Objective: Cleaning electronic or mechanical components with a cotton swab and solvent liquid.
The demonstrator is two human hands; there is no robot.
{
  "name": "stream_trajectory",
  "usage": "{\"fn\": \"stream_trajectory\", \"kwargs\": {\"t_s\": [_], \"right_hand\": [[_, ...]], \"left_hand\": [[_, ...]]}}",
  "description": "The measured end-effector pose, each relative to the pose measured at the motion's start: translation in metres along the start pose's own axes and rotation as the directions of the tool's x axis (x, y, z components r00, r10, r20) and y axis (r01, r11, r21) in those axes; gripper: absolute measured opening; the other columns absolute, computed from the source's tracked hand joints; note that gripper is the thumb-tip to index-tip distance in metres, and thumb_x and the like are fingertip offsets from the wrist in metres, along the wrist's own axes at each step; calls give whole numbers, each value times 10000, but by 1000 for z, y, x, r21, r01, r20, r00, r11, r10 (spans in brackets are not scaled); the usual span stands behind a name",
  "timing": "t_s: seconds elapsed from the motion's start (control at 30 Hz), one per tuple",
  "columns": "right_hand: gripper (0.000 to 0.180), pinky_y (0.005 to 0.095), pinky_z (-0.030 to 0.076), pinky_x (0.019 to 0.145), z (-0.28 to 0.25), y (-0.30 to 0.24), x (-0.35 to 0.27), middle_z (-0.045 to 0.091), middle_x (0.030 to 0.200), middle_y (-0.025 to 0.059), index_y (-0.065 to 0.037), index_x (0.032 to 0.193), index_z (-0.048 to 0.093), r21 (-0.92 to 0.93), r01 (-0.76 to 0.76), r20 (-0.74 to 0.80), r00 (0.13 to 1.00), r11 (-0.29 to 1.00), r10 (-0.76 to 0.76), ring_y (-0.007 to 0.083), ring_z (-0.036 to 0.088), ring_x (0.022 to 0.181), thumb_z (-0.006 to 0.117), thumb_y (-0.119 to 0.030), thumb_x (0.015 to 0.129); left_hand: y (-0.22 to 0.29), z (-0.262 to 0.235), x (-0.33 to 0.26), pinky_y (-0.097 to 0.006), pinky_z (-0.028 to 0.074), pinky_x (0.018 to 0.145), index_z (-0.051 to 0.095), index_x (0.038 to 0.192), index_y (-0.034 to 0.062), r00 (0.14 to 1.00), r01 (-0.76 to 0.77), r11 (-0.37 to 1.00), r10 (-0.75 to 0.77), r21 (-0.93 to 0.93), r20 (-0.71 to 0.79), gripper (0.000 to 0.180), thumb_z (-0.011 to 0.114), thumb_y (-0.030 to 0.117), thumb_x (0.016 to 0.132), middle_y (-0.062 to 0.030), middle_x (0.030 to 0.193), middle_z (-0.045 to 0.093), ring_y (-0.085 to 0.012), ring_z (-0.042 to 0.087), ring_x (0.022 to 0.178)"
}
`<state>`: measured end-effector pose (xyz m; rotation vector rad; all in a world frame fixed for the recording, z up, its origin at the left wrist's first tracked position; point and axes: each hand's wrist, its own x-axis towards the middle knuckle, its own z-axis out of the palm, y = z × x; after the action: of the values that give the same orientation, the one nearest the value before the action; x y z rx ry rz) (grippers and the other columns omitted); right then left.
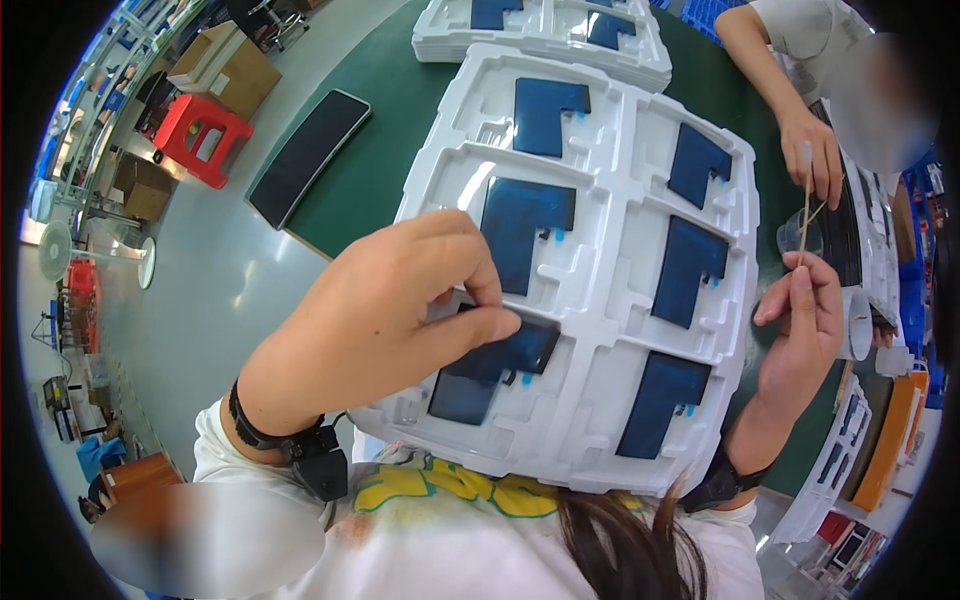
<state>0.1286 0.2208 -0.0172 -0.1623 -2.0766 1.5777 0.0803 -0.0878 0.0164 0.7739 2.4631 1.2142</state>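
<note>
My left hand (400, 290) reaches over a white moulded tray (595, 330). Its thumb and index finger are closed together at the upper edge of a dark, L-shaped flat panel (465, 390) in the near left pocket. What lies between those fingertips, if anything, is hidden. More blue L-shaped panels, such as one (690, 270) in the middle right pocket, lie in the other pockets. Off the tray's right side, my right hand (805, 325) pinches a thin wooden cotton swab (805, 215), held upright with its white tip at the top, beside a small clear cup (790, 238).
Across the green table (400, 80), a co-worker's hand (812, 150) is close to the swab and cup. More stacked trays (545, 45) stand at the far side. A black flat-screen device (310, 155) lies at the left edge. A red stool (203, 138) and cardboard box (225, 70) stand on the floor.
</note>
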Motion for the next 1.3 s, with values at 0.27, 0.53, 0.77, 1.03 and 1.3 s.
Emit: {"fn": "stream_trajectory", "kwargs": {"t_s": [0.27, 0.53, 0.77, 1.03, 1.3], "right_hand": [[204, 188, 355, 522, -3, -2, 1, 502, 634, 30, 54, 1001, 567, 45, 10, -3, 1000, 999, -10, 69, 446, 541, 476, -120, 947], [186, 184, 367, 516, -8, -2, 4, 511, 637, 23, 44, 981, 579, 157, 4, -89, 996, 988, 11, 65, 467, 542, 496, -115, 934], [182, 189, 375, 513, -12, 7, 7, 511, 628, 18, 38, 983, 585, 160, -2, -122, 992, 987, 22, 67, 471, 542, 503, -116, 931], [153, 184, 362, 501, -12, 5, 4, 523, 616, 6, 17, 967, 586, 190, 20, -149, 989, 982, 8, 56, 467, 524, 515, -111, 924], [201, 196, 389, 515, -14, 3, 4, 509, 632, 22, 39, 995, 580, 187, -18, -121, 992, 982, 41, 67, 475, 543, 493, -133, 939]], "left_hand": [[-1, 1, -5, -307, 425, 632, 585, 723, 33, 979, -201, 962, 202, 182, 15, 196, 764, 40, 641, -66, 794, 513, -216, 523, 704], [52, 14, 17, -338, 441, 675, 601, 869, 27, 893, -407, 899, 356, 160, 275, 240, 741, 75, 681, -105, 874, 535, -269, 545, 761], [73, 70, 27, -369, 421, 812, 529, 1107, 3, 778, -559, 762, 344, 328, 526, 524, 741, 238, 689, -139, 1101, 483, -294, 492, 981], [80, 79, 32, -335, 448, 802, 527, 1114, -24, 744, -625, 630, 300, 462, 597, 590, 743, 281, 657, -138, 1090, 476, -267, 477, 982], [73, 52, 32, -307, 465, 562, 574, 1112, -1, 737, -652, 673, 456, 349, 499, 477, 690, 303, 763, -67, 770, 492, -223, 513, 577]]}}
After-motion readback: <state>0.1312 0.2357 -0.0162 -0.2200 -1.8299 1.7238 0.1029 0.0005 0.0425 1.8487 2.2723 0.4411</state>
